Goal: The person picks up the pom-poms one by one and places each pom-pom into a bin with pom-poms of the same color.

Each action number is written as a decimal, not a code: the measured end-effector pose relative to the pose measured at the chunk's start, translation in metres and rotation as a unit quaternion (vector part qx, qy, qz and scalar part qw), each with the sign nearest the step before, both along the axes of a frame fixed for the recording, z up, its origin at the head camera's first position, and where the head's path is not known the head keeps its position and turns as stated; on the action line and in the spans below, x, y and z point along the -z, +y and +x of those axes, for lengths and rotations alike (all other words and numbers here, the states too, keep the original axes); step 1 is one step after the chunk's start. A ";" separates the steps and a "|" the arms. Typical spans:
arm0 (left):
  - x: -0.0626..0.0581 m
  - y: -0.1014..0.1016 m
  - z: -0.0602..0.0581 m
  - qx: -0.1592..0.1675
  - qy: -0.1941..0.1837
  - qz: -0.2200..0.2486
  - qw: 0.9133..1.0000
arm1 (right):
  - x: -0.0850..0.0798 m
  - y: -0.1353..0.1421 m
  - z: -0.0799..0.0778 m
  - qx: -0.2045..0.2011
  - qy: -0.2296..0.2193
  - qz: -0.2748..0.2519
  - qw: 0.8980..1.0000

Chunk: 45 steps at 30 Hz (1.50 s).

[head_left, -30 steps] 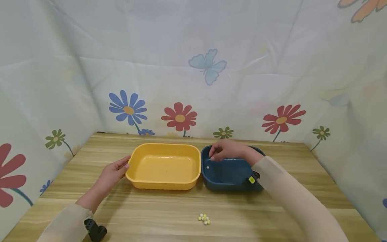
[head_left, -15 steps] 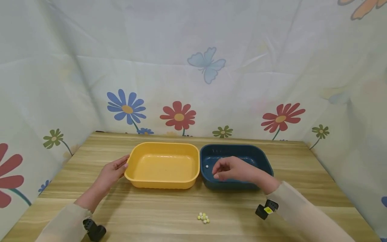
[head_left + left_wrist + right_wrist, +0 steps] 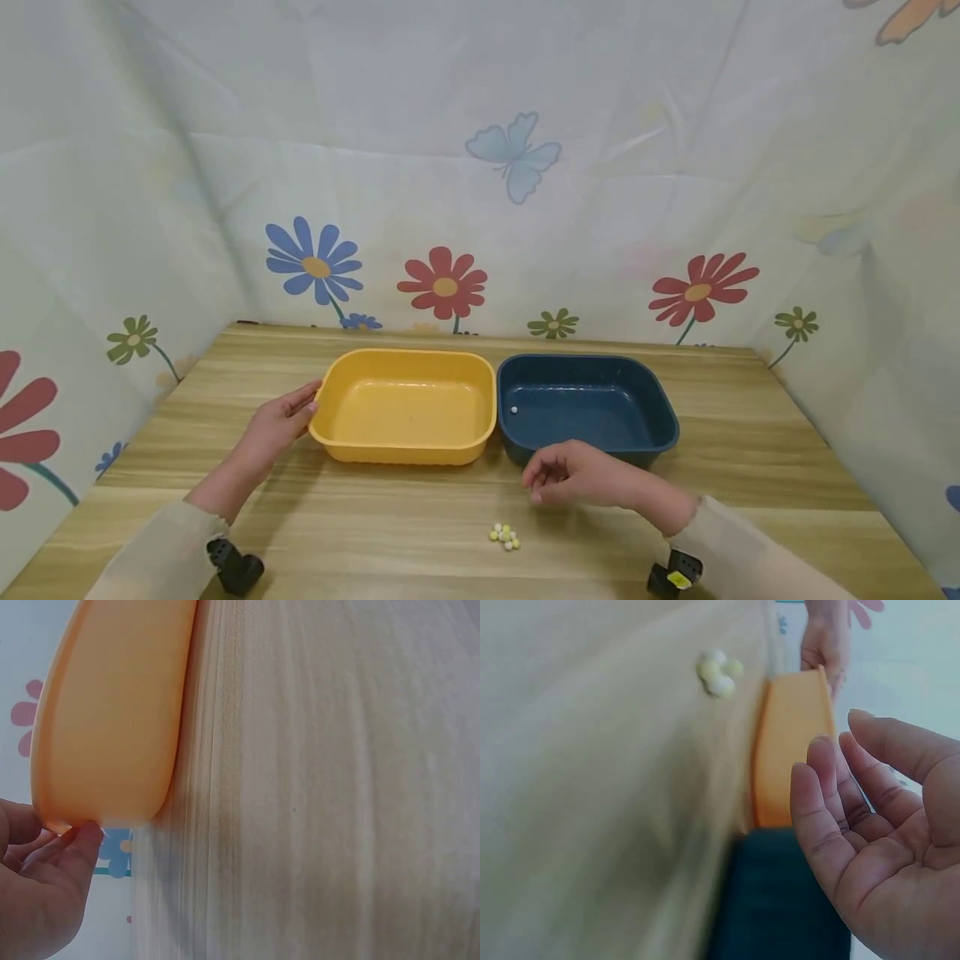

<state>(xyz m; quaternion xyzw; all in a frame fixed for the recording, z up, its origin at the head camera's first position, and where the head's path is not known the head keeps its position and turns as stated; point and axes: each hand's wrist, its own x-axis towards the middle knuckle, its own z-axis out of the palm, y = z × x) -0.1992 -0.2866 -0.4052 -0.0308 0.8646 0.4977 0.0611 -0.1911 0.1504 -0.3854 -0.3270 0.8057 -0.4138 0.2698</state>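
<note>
My left hand (image 3: pixel 273 429) rests its fingertips against the left rim of a yellow plastic basin (image 3: pixel 408 455). In the left wrist view, the thumb touches the basin's end wall, with the other fingers close to its lip. My right hand (image 3: pixel 585 477) hovers over the table just in front of a dark blue basin (image 3: pixel 588 417), its fingers loosely curved. Nothing shows between them in the right wrist view. One small white ball (image 3: pixel 514 410) lies inside the blue basin. A little cluster of several pale yellow and white balls (image 3: pixel 505 536) sits on the table, front-left of the right hand.
Both basins stand side by side toward the back of the wood-grain table (image 3: pixel 390 533). Behind and at the sides hangs a white cloth (image 3: pixel 600 167) printed with flowers and a butterfly. A black device (image 3: pixel 236 568) is strapped at each wrist.
My right hand has come out of the blue basin toward the front, ending before its near wall. The left hand stays at the yellow basin; the white ball lies where it was.
</note>
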 end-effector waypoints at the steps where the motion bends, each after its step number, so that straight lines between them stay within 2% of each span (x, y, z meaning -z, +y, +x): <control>1: -0.001 0.001 0.000 0.000 0.000 0.001 1.000 | 0.002 0.000 0.002 -0.003 -0.005 -0.003 1.000; 8: -0.003 0.002 0.000 0.003 0.004 0.004 1.000 | 0.020 -0.004 0.010 -0.028 -0.023 -0.017 0.999; 13: -0.003 0.002 0.000 0.002 0.002 0.006 1.000 | 0.025 -0.007 0.016 -0.032 -0.048 -0.017 0.998; 25: -0.003 0.004 -0.001 -0.005 -0.009 0.007 1.000 | 0.032 -0.011 0.020 -0.035 -0.029 -0.006 0.999; 32: -0.004 0.003 0.000 -0.004 -0.006 0.007 1.000 | 0.033 -0.015 0.024 -0.046 0.014 -0.007 0.999; 36: -0.004 0.003 0.000 -0.004 -0.008 0.008 1.000 | 0.034 -0.018 0.026 -0.036 0.034 0.017 0.999; 40: -0.004 0.003 0.001 -0.001 -0.004 0.007 1.000 | 0.032 -0.021 0.029 -0.037 0.072 0.043 0.996; 45: -0.004 0.002 0.002 0.001 -0.001 0.006 1.000 | 0.033 -0.025 0.032 -0.032 0.089 0.070 0.993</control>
